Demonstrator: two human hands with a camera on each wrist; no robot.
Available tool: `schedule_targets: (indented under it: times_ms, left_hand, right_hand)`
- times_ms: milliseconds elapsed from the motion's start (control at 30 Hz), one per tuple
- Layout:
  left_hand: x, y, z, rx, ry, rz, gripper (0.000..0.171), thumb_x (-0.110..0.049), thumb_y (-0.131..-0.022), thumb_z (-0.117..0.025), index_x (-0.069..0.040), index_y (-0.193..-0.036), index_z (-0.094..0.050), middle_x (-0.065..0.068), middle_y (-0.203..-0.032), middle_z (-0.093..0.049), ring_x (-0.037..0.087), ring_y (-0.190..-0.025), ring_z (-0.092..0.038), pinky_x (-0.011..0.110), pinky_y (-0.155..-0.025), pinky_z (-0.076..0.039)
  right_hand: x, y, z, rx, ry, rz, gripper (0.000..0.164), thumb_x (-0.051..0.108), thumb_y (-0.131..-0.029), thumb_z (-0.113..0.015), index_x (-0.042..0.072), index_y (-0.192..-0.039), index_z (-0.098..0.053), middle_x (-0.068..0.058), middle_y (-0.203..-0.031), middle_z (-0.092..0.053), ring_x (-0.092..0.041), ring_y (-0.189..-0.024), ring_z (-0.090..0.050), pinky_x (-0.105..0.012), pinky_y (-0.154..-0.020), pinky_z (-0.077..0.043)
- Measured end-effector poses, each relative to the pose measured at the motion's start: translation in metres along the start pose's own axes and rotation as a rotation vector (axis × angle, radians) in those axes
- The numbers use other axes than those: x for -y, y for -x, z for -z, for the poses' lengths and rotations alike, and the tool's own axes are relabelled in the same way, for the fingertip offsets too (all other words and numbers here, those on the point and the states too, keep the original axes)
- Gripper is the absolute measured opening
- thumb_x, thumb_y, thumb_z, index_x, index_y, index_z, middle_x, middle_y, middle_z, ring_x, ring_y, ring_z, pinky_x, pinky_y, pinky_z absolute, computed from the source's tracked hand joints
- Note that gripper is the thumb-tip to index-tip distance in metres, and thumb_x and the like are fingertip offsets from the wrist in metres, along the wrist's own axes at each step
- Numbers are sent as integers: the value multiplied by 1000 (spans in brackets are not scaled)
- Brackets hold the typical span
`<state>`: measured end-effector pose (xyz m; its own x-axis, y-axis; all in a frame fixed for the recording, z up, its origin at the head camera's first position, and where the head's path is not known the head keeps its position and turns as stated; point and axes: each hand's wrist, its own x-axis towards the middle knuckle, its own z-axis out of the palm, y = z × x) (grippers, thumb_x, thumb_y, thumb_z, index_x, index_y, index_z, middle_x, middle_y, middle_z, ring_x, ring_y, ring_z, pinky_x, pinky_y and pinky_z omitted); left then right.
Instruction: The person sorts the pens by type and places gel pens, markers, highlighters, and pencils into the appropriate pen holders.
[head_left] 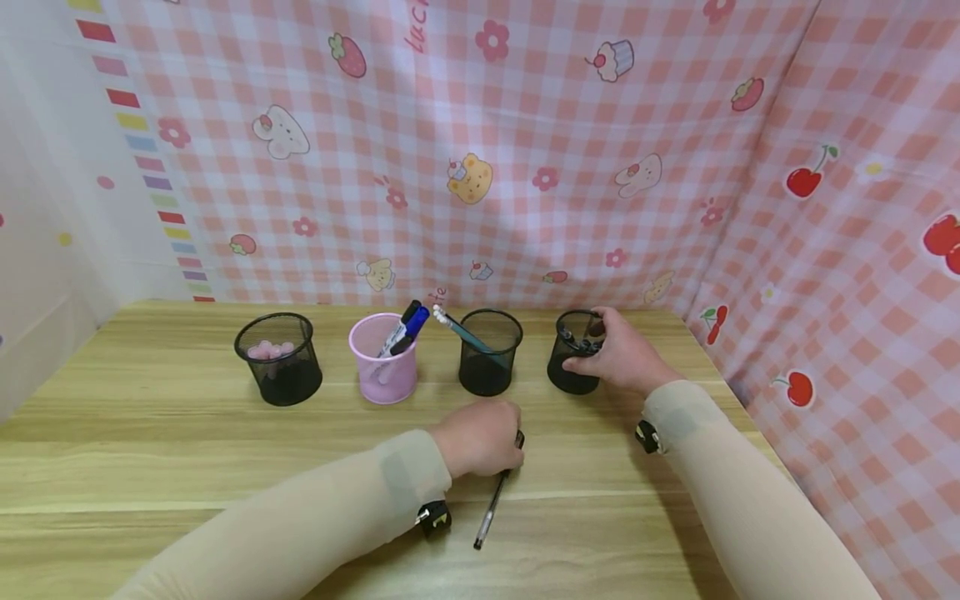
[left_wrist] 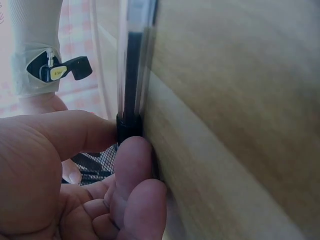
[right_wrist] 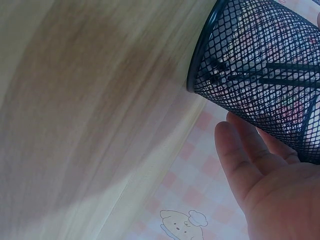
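Observation:
On the table lies a clear-barrelled pen (head_left: pixel 489 515) with dark ends, its near end pointing toward me. My left hand (head_left: pixel 480 437) pinches its far part; in the left wrist view the thumb and fingertips close on a black section of the pen (left_wrist: pixel 131 75), right against the wood. At the right, my right hand (head_left: pixel 626 354) grips a black mesh pen cup (head_left: pixel 573 377) around its upper side, thumb in front. Small dark items show inside that cup. The right wrist view shows the fingers (right_wrist: pixel 242 155) against the mesh cup (right_wrist: pixel 270 65).
Left of the gripped cup stand a black mesh cup (head_left: pixel 486 379) with teal, white-topped sticks, a pink cup (head_left: pixel 386 385) with several markers, and a black cup (head_left: pixel 285 385) with pink items. A checked cloth (head_left: pixel 420 167) hangs behind the table (head_left: pixel 187 467) and along its right side.

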<state>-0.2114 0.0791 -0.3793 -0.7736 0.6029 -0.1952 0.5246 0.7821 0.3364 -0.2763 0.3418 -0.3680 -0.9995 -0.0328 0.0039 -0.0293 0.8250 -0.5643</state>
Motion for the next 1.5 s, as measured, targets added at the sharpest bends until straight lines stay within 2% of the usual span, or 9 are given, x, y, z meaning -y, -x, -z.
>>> schedule_targets:
  times_ms: [233, 467, 700, 900, 1267, 1500]
  left_hand:
    - [-1, 0, -1, -12, 9, -6, 19, -20, -87, -75, -14, -102, -66, -5, -81, -63, 15, -69, -58, 28, -65, -48]
    - [-3, -1, -1, 5, -26, -21, 23, -25, -90, -76, -17, -110, -66, -6, -87, -66, 13, -76, -60, 29, -76, -53]
    - [-3, 0, -2, 7, -2, -12, 24, -24, -91, -77, -20, -111, -65, -8, -87, -65, 14, -77, -61, 30, -74, -52]
    - [-4, 1, 0, -5, 68, 9, 28, -24, -92, -74, -20, -118, -62, -6, -85, -65, 15, -74, -61, 30, -68, -50]
    - [-5, 5, 19, -106, 244, -15, 35, -23, -98, -67, -20, -131, -56, -3, -74, -62, 14, -60, -55, 31, -56, -46]
    - [-1, 5, 32, -235, 326, -43, 34, -22, -98, -62, -21, -130, -54, -6, -79, -66, 12, -58, -57, 32, -55, -47]
  right_hand:
    - [-1, -1, -1, -6, -8, 5, 104, 43, -81, -91, 6, -158, -31, -22, -146, -54, -43, -136, -53, -61, -115, -43]
    - [-2, 0, 0, -2, -10, 4, 105, 42, -81, -91, 7, -159, -30, -21, -146, -54, -43, -136, -53, -61, -115, -43]
    - [0, 1, 0, -1, -22, 14, 104, 39, -82, -91, 5, -159, -30, -23, -146, -54, -43, -136, -53, -61, -115, -42]
    - [1, 1, 0, -5, -38, 13, 104, 39, -82, -91, 5, -159, -30, -22, -147, -53, -42, -137, -53, -60, -117, -41]
    - [-1, 0, -2, -19, -29, 26, 102, 37, -81, -92, 4, -157, -33, -22, -145, -55, -42, -135, -54, -59, -116, -42]
    - [-1, 0, -1, -6, -37, 11, 103, 38, -82, -91, 5, -158, -31, -22, -145, -54, -42, -136, -53, -60, -116, -42]
